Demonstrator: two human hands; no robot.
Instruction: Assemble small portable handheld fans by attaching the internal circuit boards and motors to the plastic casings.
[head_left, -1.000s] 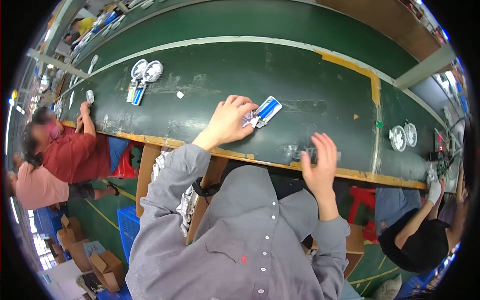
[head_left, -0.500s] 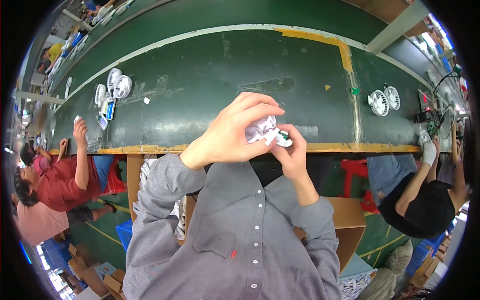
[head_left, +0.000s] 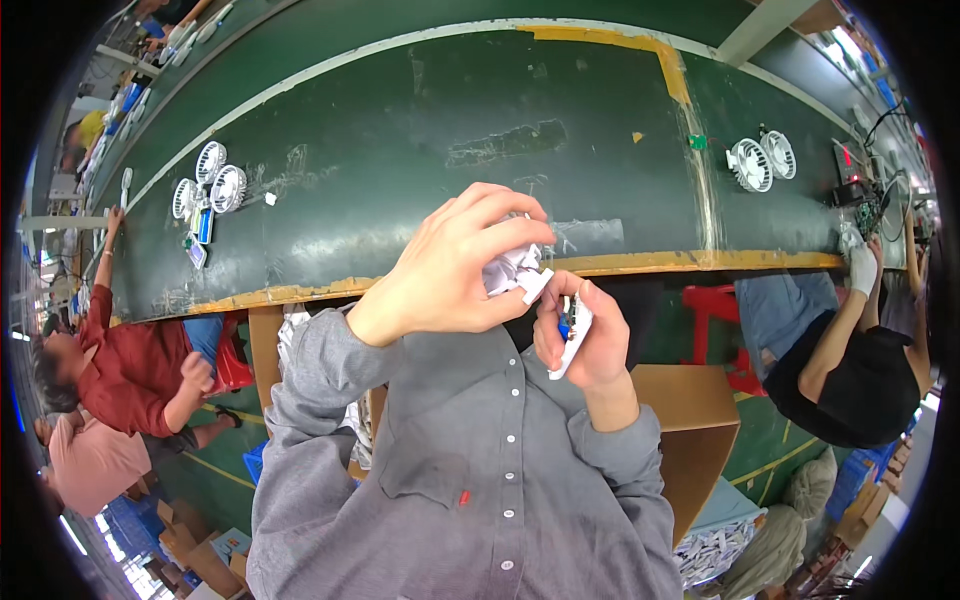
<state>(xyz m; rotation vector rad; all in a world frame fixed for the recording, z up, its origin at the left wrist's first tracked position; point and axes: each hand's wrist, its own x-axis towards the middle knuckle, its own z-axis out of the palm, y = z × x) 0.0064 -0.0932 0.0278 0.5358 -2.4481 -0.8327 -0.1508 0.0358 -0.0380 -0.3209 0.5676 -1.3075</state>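
My left hand is curled round a white plastic fan head just over the table's near edge; the palm and fingers hide much of it. A small white tab sticks out from it toward my other hand. Close by on the right, my right hand grips a white handle shell, tilted nearly upright. Inside the shell shows a blue part, perhaps a battery; my fingers cover the rest.
On the green table, white fans with opened handles lie at left. Two more fans lie at right beyond a tape strip. Cardboard boxes flank my lap. A co-worker in red sits left, one in black right.
My right hand has moved a little down and turned, bringing the handle shell upright and showing the blue part. My left hand keeps its hold. The red-sleeved co-worker's arms have shifted.
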